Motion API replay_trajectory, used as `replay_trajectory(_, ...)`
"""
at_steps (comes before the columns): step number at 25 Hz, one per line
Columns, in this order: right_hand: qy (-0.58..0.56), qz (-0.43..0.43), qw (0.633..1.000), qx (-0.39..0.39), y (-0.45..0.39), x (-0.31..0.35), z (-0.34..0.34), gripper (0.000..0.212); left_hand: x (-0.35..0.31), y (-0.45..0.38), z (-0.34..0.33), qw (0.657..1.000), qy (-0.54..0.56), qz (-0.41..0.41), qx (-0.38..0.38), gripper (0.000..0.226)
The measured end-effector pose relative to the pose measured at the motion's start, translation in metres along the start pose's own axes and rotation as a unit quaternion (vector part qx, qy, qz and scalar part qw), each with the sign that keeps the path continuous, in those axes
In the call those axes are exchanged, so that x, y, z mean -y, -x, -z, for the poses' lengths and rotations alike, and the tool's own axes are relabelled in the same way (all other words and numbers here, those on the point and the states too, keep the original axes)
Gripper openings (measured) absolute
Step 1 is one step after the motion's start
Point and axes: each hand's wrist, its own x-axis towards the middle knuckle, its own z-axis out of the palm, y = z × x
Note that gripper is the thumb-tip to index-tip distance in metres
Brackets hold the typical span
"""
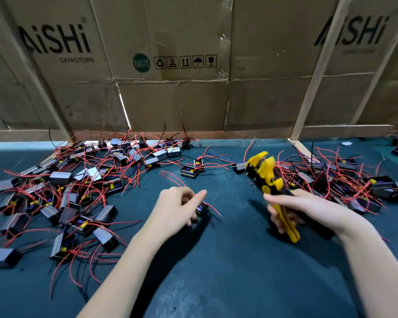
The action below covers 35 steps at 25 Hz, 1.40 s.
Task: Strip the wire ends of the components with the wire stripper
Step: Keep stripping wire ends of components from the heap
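My left hand [175, 208] holds a small black box component [202, 209] with red wires, just above the dark mat near the middle. One red wire sticks out to the right of it, another curves up behind my fingers. My right hand [294, 208] grips the handles of a yellow and black wire stripper [265, 173]. Its jaws point up and to the left, apart from the held component. Much of the component is hidden by my fingers.
A large pile of black components with red wires [62, 198] covers the left of the dark green mat [228, 260]. Another pile [354, 182] lies at the right. A few loose components [191, 171] sit at the middle back. Cardboard walls [175, 99] close off the back.
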Motion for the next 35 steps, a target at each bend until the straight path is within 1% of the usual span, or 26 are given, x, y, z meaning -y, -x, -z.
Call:
replay_trajectory(1, -0.038, -0.006, 0.997, -0.069, -0.003, -0.001, 0.002, 0.054, -0.003, 0.001, -0.003, 0.999, 0.036, -0.033, 0.013, 0.029)
replay_trajectory(2, -0.071, 0.000, 0.988, -0.135, -0.006, -0.003, 0.004, 0.055, -0.005, 0.002, -0.005, 0.997, 0.034, -0.074, 0.001, 0.020)
replay_trajectory(3, -0.089, 0.014, 0.976, -0.198, -0.010, -0.005, 0.006, 0.054, -0.003, 0.002, -0.005, 0.993, 0.014, -0.118, -0.027, 0.008)
replay_trajectory(4, -0.090, 0.034, 0.963, -0.252, -0.013, -0.008, 0.007, 0.051, 0.000, 0.002, -0.006, 0.986, -0.019, -0.155, -0.054, 0.010)
replay_trajectory(5, -0.082, 0.055, 0.952, -0.289, -0.014, -0.009, 0.006, 0.047, 0.003, 0.001, -0.008, 0.979, -0.052, -0.187, -0.058, 0.022)
replay_trajectory(6, -0.079, 0.076, 0.947, -0.303, -0.015, -0.008, 0.002, 0.043, 0.006, -0.001, -0.009, 0.972, -0.081, -0.218, -0.041, 0.030)
replay_trajectory(7, -0.088, 0.095, 0.948, -0.292, -0.015, -0.006, -0.002, 0.043, 0.008, -0.003, -0.011, 0.964, -0.107, -0.243, -0.021, 0.034)
replay_trajectory(9, -0.101, 0.129, 0.957, -0.240, -0.013, -0.001, -0.012, 0.048, 0.007, -0.005, -0.016, 0.945, -0.161, -0.284, -0.004, 0.027)
replay_trajectory(10, -0.081, 0.152, 0.959, -0.225, -0.013, 0.001, -0.016, 0.048, 0.007, -0.006, -0.017, 0.939, -0.186, -0.289, -0.013, 0.022)
replay_trajectory(11, -0.035, 0.178, 0.958, -0.223, -0.013, 0.002, -0.020, 0.045, 0.006, -0.005, -0.017, 0.936, -0.202, -0.285, -0.030, 0.016)
replay_trajectory(12, 0.035, 0.206, 0.949, -0.237, -0.015, 0.001, -0.022, 0.044, 0.005, -0.004, -0.016, 0.939, -0.205, -0.273, -0.048, 0.012)
replay_trajectory(13, 0.119, 0.227, 0.929, -0.267, -0.017, -0.001, -0.025, 0.041, 0.005, -0.003, -0.015, 0.945, -0.192, -0.258, -0.058, 0.010)
replay_trajectory(14, 0.204, 0.240, 0.896, -0.313, -0.020, -0.004, -0.028, 0.038, 0.006, -0.002, -0.015, 0.956, -0.155, -0.241, -0.063, 0.007)
replay_trajectory(15, 0.287, 0.240, 0.853, -0.363, -0.022, -0.007, -0.032, 0.035, 0.006, 0.000, -0.015, 0.969, -0.101, -0.217, -0.067, 0.006)
replay_trajectory(17, 0.424, 0.200, 0.765, -0.441, -0.026, -0.012, -0.039, 0.035, 0.004, 0.001, -0.016, 0.983, 0.002, -0.165, -0.083, 0.011)
replay_trajectory(18, 0.459, 0.168, 0.743, -0.457, -0.029, -0.015, -0.040, 0.036, 0.003, 0.001, -0.015, 0.984, 0.030, -0.148, -0.093, 0.015)
replay_trajectory(20, 0.486, 0.104, 0.735, -0.462, -0.032, -0.022, -0.037, 0.039, 0.002, 0.002, -0.014, 0.985, 0.057, -0.132, -0.098, 0.018)
replay_trajectory(22, 0.502, 0.068, 0.730, -0.459, -0.034, -0.026, -0.034, 0.042, 0.001, 0.003, -0.013, 0.984, 0.072, -0.139, -0.084, 0.020)
replay_trajectory(24, 0.510, 0.060, 0.729, -0.452, -0.037, -0.027, -0.036, 0.043, 0.000, 0.004, -0.015, 0.986, 0.074, -0.140, -0.061, 0.020)
replay_trajectory(27, 0.516, 0.055, 0.732, -0.442, -0.041, -0.026, -0.043, 0.043, 0.002, 0.004, -0.019, 0.989, 0.074, -0.119, -0.037, 0.018)
replay_trajectory(30, 0.515, 0.046, 0.731, -0.445, -0.040, -0.025, -0.042, 0.044, 0.001, 0.005, -0.019, 0.991, 0.075, -0.114, -0.016, 0.017)
replay_trajectory(33, 0.511, 0.042, 0.731, -0.450, -0.039, -0.026, -0.040, 0.045, -0.001, 0.007, -0.016, 0.992, 0.075, -0.095, 0.040, 0.018)
replay_trajectory(35, 0.506, 0.046, 0.735, -0.449, -0.039, -0.026, -0.039, 0.045, 0.000, 0.007, -0.012, 0.992, 0.047, -0.093, 0.070, 0.019)
